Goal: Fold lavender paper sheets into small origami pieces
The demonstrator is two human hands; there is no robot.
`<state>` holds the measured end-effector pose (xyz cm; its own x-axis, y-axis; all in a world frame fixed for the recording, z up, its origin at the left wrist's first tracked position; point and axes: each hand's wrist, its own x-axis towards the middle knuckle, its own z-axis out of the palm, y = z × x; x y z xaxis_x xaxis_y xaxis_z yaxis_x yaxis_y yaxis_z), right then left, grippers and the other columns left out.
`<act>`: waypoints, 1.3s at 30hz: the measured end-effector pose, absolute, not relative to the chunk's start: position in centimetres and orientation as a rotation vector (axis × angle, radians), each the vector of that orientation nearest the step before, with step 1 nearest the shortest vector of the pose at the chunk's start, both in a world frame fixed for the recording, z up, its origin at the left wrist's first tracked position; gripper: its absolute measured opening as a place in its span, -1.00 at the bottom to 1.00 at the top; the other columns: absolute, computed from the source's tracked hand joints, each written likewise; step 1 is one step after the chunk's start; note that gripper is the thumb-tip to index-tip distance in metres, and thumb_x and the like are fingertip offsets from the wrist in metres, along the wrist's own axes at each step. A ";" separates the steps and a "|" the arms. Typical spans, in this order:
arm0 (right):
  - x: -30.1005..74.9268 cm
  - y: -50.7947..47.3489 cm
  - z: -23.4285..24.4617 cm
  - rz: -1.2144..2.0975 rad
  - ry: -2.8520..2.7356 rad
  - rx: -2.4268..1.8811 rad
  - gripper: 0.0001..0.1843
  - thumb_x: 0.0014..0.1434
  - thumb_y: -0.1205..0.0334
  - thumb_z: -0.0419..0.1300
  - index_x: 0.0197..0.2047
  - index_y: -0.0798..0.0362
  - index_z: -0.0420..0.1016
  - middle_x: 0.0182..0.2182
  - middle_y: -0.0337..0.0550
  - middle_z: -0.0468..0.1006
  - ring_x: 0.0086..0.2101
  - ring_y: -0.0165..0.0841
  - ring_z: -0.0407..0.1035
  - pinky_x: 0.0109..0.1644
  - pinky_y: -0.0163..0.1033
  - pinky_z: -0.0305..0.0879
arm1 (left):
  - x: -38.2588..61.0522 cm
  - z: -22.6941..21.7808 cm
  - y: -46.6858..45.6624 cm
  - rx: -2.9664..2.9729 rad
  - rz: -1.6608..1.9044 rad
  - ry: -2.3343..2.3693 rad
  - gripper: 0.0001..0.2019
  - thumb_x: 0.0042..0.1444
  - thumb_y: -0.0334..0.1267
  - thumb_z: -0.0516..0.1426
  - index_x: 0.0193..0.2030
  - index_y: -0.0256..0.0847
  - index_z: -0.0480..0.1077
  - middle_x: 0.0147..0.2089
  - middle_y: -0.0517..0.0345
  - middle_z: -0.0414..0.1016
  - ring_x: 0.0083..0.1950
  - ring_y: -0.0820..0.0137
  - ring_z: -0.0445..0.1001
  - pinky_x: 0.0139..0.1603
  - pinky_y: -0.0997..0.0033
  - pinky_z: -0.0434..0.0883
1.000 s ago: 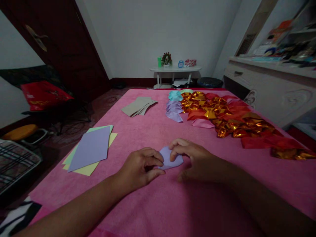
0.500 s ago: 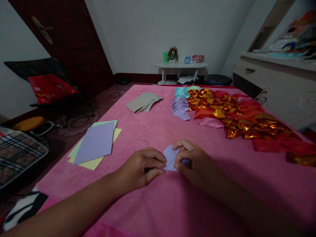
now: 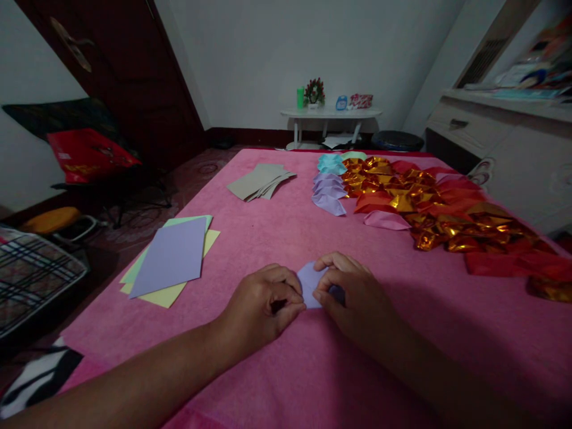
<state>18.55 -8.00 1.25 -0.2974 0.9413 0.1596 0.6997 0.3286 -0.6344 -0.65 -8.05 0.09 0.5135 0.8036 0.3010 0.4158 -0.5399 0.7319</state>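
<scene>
A small folded lilac paper piece (image 3: 310, 283) lies on the pink tablecloth (image 3: 277, 238) near the front edge. My left hand (image 3: 261, 307) pinches its left side with curled fingers. From the right, my right hand (image 3: 353, 298) closes thumb and fingers on the same piece and covers part of it. Both forearms rest low over the cloth.
A stack of lilac, green and yellow sheets (image 3: 172, 259) lies at the left. Grey cards (image 3: 259, 180) sit further back. Rows of folded lilac and teal pieces (image 3: 328, 187), a pink one (image 3: 386, 220) and red and gold foil pieces (image 3: 442, 211) fill the right. White cabinet (image 3: 504, 149) at right.
My right hand has slid further over the lilac piece and its fingers have closed on it. My left hand has pinched tighter. The view has shifted slightly.
</scene>
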 end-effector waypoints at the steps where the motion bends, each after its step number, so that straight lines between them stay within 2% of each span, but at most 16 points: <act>1: 18.5 -8.0 1.2 0.617 -2.092 -1.442 -0.87 -0.02 0.42 0.22 -0.53 0.03 0.44 -0.17 -0.19 0.46 -0.14 -0.28 0.32 -0.05 -0.12 0.16 | -0.6 0.1 -8.0 2.160 0.854 0.992 -0.89 0.03 -0.45 0.18 -0.43 -0.24 0.51 -0.36 0.14 0.46 -0.30 0.45 0.40 -0.28 0.45 0.35; 7: 18.4 -7.9 1.3 0.642 -2.092 -1.477 -0.87 -0.06 0.42 0.24 -0.55 0.02 0.45 -0.15 -0.20 0.46 -0.12 -0.28 0.31 -0.03 -0.10 0.15 | -0.6 0.2 -8.0 2.171 0.829 1.005 -0.90 0.03 -0.46 0.18 -0.39 -0.23 0.51 -0.35 0.14 0.47 -0.31 0.46 0.40 -0.30 0.46 0.34; 13: 18.5 -8.0 1.4 0.647 -2.096 -1.475 -0.87 -0.04 0.43 0.21 -0.54 0.03 0.46 -0.14 -0.20 0.45 -0.12 -0.29 0.31 -0.04 -0.12 0.14 | -0.8 0.2 -8.1 2.317 0.847 0.947 -0.87 0.10 -0.40 0.15 -0.25 -0.19 0.53 -0.29 0.10 0.49 -0.27 0.44 0.43 -0.25 0.46 0.37; 20: 18.5 -8.1 1.2 0.605 -2.130 -1.418 -0.83 -0.04 0.47 0.16 -0.56 0.04 0.43 -0.17 -0.19 0.44 -0.12 -0.28 0.30 -0.04 -0.12 0.13 | -1.0 0.6 -8.4 2.590 0.741 0.902 -0.85 0.15 -0.36 0.10 -0.26 -0.18 0.52 -0.20 0.04 0.48 -0.22 0.39 0.41 -0.24 0.40 0.37; 32: 18.4 -8.0 0.9 0.502 -2.139 -1.377 -0.84 -0.07 0.47 0.17 -0.59 0.06 0.42 -0.20 -0.15 0.46 -0.18 -0.28 0.31 -0.07 -0.14 0.15 | -1.1 0.2 -8.6 2.676 0.779 0.851 -0.84 0.14 -0.39 0.12 -0.18 -0.19 0.50 -0.08 0.03 0.50 -0.16 0.36 0.44 -0.18 0.35 0.43; 39: 18.6 -7.8 0.4 0.508 -2.105 -1.355 -0.84 -0.07 0.47 0.17 -0.59 0.06 0.41 -0.20 -0.16 0.46 -0.16 -0.29 0.32 -0.06 -0.17 0.15 | -0.9 0.3 -8.7 2.701 0.766 0.802 -0.85 0.14 -0.37 0.12 -0.17 -0.21 0.49 -0.15 0.05 0.54 -0.18 0.34 0.45 -0.16 0.33 0.43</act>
